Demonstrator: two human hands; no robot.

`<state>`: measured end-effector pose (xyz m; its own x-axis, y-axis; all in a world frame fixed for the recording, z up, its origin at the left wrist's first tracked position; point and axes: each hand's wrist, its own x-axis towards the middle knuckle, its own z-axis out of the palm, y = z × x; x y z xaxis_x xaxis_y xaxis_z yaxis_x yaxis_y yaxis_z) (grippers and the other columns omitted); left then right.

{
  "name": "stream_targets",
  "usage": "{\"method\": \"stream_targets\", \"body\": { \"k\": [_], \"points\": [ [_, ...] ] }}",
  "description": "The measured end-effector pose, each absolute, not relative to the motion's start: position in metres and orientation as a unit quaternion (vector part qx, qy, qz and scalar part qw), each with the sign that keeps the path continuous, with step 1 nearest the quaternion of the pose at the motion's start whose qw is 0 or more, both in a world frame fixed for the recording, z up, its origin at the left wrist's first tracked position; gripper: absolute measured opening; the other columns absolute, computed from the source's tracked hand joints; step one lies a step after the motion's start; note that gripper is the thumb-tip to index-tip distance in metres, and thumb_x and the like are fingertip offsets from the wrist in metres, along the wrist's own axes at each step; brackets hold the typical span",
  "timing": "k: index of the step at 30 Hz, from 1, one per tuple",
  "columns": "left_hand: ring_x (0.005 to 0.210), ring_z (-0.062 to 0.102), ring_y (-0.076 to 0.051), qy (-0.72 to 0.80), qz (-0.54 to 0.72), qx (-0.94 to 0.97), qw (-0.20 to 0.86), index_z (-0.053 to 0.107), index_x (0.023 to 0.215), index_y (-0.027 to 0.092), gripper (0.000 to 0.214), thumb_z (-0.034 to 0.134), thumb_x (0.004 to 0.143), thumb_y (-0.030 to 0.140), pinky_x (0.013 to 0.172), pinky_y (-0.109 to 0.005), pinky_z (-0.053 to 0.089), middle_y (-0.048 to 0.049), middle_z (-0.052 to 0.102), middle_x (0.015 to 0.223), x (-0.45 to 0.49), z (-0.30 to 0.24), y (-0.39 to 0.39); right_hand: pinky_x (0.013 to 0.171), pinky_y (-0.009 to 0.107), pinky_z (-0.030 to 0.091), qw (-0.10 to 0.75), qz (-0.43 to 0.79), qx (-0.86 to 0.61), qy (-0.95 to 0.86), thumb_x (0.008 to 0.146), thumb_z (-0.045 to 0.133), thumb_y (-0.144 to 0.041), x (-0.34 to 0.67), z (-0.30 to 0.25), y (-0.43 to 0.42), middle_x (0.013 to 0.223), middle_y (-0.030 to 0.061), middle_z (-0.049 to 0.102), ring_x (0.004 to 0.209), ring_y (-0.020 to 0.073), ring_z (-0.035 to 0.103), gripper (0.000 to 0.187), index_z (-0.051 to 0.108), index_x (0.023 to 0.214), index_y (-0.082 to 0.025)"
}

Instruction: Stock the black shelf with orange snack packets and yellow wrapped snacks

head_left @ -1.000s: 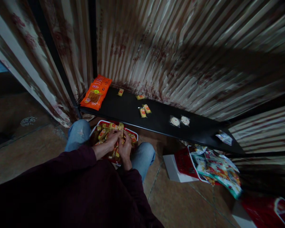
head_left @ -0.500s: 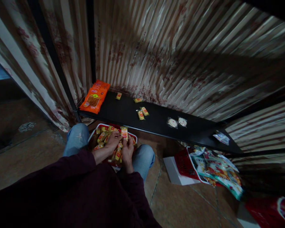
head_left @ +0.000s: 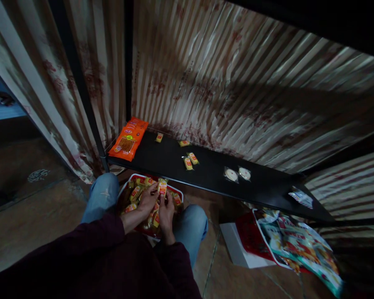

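Note:
A small yellow-wrapped snack packet [head_left: 162,188] with a red-orange label stands upright between my hands. My left hand [head_left: 148,200] has its fingertips closed at the packet's left edge. From below and the right, my right hand [head_left: 166,212] grips the packet's lower end. Both hands are over a red basket with a white rim [head_left: 183,197], which sits between my knees. Several more of these yellow packets [head_left: 135,193] fill the basket, some of them hidden under my hands.
In front runs a low black shelf [head_left: 205,170], bearing an orange snack bag [head_left: 126,142], a few yellow packets [head_left: 188,162], two round wrapped items [head_left: 231,174] and a silvery packet [head_left: 301,197]. A second red basket [head_left: 252,236] with bags tilts at right. Curtain [head_left: 205,74] hangs behind.
The view has shifted slightly, so the shelf and baskets appear lower and a bit further right. Both hands keep the same yellow packet above the basket.

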<state>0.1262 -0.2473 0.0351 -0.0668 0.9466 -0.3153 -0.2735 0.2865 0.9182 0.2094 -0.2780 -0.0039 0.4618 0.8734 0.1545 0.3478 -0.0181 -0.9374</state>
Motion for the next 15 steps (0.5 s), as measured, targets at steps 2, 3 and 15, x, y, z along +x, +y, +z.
{"method": "stream_targets", "body": {
  "k": [2,3,15],
  "points": [
    [0.093,0.064,-0.020,0.526,0.506,0.321,0.603,0.069,0.095,0.024,0.034,0.067,0.064,0.011,0.089,-0.032,0.048,-0.0051,0.071,0.097,0.124,0.033,-0.241,0.086,0.034,0.048,0.528,0.271,-0.674,-0.440,0.085,0.048,-0.043,0.206,-0.002,-0.270,0.107,0.0105,0.069,0.096,0.0217,0.064,0.038,0.064,0.108,-0.017],
    [0.095,0.063,-0.021,0.525,0.506,0.324,0.603,0.069,0.096,0.024,0.033,0.067,0.065,0.012,0.090,-0.032,0.047,-0.0052,0.071,0.099,0.123,0.031,-0.237,0.088,0.035,0.048,0.526,0.279,-0.677,-0.433,0.083,0.050,-0.043,0.205,0.000,-0.265,0.107,0.0108,0.069,0.097,0.0224,0.064,0.038,0.065,0.106,-0.017],
    [0.101,0.060,-0.020,0.529,0.526,0.367,0.556,0.067,0.104,0.023,0.030,0.062,0.074,0.022,0.094,-0.033,0.043,-0.0065,0.067,0.110,0.113,0.021,-0.173,0.088,0.035,0.048,0.502,0.299,-0.675,-0.449,0.082,0.052,-0.039,0.194,0.019,-0.197,0.107,0.0113,0.070,0.096,0.0231,0.065,0.037,0.064,0.108,-0.016]
  ]
}}
